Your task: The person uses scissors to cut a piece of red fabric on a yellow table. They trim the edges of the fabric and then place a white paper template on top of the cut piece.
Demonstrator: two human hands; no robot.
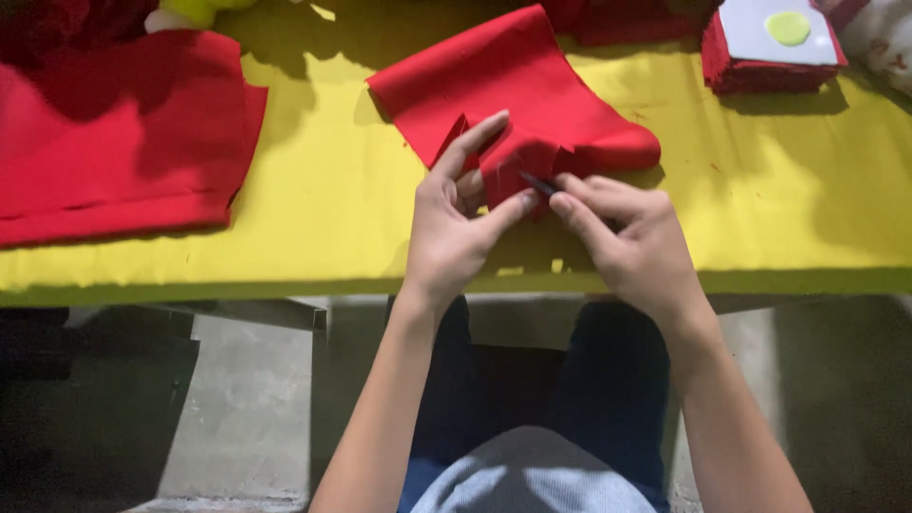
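A red piece of cloth point(518, 85) lies on the yellow-covered table point(323, 228), with a folded flap hanging toward me. My left hand point(456, 223) pinches that flap between thumb and forefinger. My right hand point(622, 237) holds a small dark tool point(539, 183), thin like a pen or blade, with its tip against the flap's edge. Both hands meet just above the table's near edge.
A larger red cloth point(114, 142) lies at the left. A stack of red pieces point(769, 57) topped by a grey card with a yellow-green disc sits at the back right. More red fabric lies along the back edge. Below the table are my dark trousers and a grey floor.
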